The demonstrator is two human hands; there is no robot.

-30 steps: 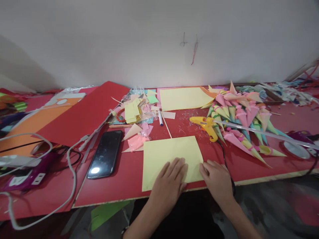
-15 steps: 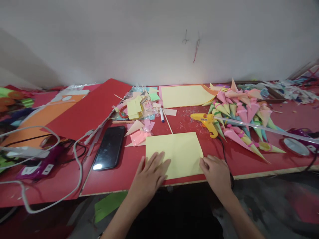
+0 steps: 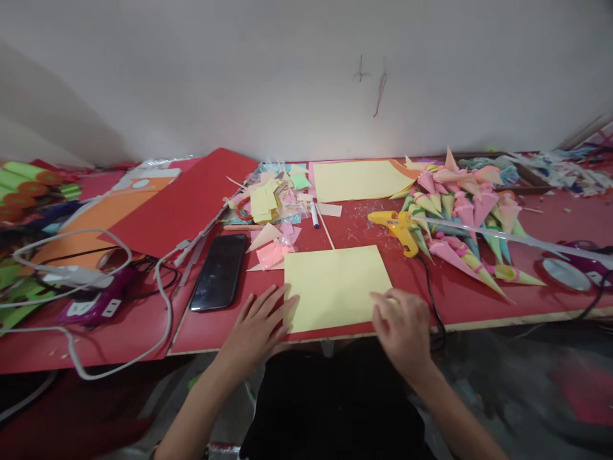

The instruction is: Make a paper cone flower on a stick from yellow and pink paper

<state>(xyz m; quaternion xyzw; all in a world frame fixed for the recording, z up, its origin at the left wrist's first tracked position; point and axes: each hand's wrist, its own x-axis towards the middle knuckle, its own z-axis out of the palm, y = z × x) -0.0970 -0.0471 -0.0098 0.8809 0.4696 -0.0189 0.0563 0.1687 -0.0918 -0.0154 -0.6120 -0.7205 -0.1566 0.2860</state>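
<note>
A pale yellow sheet of paper (image 3: pixel 338 284) lies flat at the front edge of the red table. My left hand (image 3: pixel 261 322) rests with fingers spread on the table, its fingertips touching the sheet's left edge. Over the lower right part of the sheet is my right hand (image 3: pixel 402 319), slightly blurred, its fingers bent and a little apart with nothing visible between them. A thin stick (image 3: pixel 325 227) points toward the sheet's top edge. Left of the sheet lies a black phone (image 3: pixel 219 273).
A yellow glue gun (image 3: pixel 397 231) lies right of the sheet, beside piled paper cones (image 3: pixel 472 211). Paper scraps (image 3: pixel 268 201) and a marker (image 3: pixel 314 215) lie behind. White cables (image 3: pixel 167 306) and a red sheet (image 3: pixel 184 204) are at the left.
My left hand has slid left off the sheet to its edge. My right hand has moved from the right edge inward over the sheet, its fingers loosened. The view has shifted slightly.
</note>
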